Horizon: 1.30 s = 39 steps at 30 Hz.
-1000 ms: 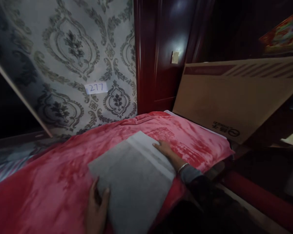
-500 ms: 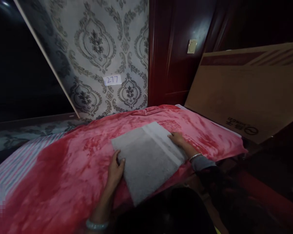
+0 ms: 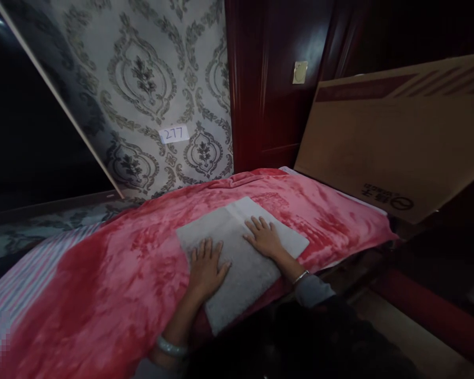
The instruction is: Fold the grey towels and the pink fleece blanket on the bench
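A flat grey square piece [image 3: 237, 279], fabric-like with a paler band along its right side, lies on a pink and red plush blanket [image 3: 134, 263]. My left hand [image 3: 207, 268] rests palm down on its left part, fingers spread. On the paler right part lies my right hand [image 3: 265, 238], also flat with its fingers apart. Neither hand grips anything. A bangle circles each wrist. What exactly the grey piece is, I cannot tell.
A large cardboard box [image 3: 379, 142] leans at the right behind the blanket. Patterned wallpaper [image 3: 150, 68] with a paper label [image 3: 174, 133] and a dark red door panel [image 3: 268, 79] stand behind. At far left are a dark screen [image 3: 31, 121] and striped cloth [image 3: 43, 258].
Both hands have moved from the edges of the grey piece onto its top and flattened out. Its right strip now lies spread further to the right. The view has shifted slightly.
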Each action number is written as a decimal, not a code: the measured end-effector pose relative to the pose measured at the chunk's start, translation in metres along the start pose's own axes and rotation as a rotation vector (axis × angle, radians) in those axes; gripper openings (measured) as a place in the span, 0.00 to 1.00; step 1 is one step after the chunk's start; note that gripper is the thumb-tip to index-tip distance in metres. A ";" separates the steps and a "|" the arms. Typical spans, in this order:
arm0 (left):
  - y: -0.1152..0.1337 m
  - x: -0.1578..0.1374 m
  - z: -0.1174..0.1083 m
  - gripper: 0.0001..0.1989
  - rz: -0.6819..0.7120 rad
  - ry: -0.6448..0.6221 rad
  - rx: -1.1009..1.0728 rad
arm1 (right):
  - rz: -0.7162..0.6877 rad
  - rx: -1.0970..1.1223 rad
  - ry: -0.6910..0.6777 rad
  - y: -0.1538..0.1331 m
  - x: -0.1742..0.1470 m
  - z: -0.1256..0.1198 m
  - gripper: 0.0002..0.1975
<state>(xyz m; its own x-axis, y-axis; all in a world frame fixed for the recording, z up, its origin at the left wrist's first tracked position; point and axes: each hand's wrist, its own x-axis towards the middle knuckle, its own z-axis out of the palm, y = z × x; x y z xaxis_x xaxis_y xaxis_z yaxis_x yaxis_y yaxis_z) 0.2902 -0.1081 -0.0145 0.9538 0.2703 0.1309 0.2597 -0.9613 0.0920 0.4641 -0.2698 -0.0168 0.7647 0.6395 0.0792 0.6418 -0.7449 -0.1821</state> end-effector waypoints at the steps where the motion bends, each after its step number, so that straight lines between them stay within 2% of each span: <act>1: -0.001 0.000 0.001 0.32 0.000 0.007 0.009 | -0.003 0.004 0.002 0.001 0.000 0.000 0.32; 7: -0.002 -0.001 -0.002 0.33 -0.020 0.009 0.044 | -0.009 0.002 0.027 0.003 0.002 -0.001 0.32; 12: 0.004 -0.006 -0.004 0.34 -0.071 -0.013 0.044 | 0.040 -0.006 0.047 0.002 0.001 0.002 0.33; 17: -0.003 0.000 -0.020 0.34 -0.074 -0.108 0.018 | 0.063 0.010 -0.025 -0.002 0.000 -0.007 0.32; 19: -0.006 0.016 -0.030 0.31 -0.018 -0.133 -0.018 | 0.079 0.035 -0.070 -0.008 -0.005 -0.011 0.33; 22: -0.002 0.058 -0.039 0.28 0.131 -0.163 -0.080 | 0.043 0.065 -0.058 -0.021 -0.022 -0.011 0.35; 26: 0.011 0.117 -0.030 0.30 0.228 -0.248 -0.078 | -0.002 0.081 -0.016 -0.033 -0.043 -0.003 0.35; 28: 0.014 0.134 -0.020 0.32 0.232 -0.253 -0.067 | -0.001 0.087 0.003 -0.034 -0.048 0.000 0.35; 32: 0.008 0.149 -0.007 0.35 0.201 -0.226 -0.065 | -0.015 0.106 0.019 -0.030 -0.049 0.002 0.35; 39: -0.019 0.182 -0.006 0.35 0.095 -0.240 -0.078 | -0.001 0.121 0.027 -0.030 -0.048 0.004 0.35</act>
<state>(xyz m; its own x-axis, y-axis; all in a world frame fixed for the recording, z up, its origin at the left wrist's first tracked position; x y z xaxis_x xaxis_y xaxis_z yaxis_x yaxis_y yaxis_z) 0.4578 -0.0404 0.0139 0.9842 0.1499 -0.0947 0.1642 -0.9721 0.1674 0.4075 -0.2774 -0.0189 0.7663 0.6338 0.1053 0.6322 -0.7147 -0.2992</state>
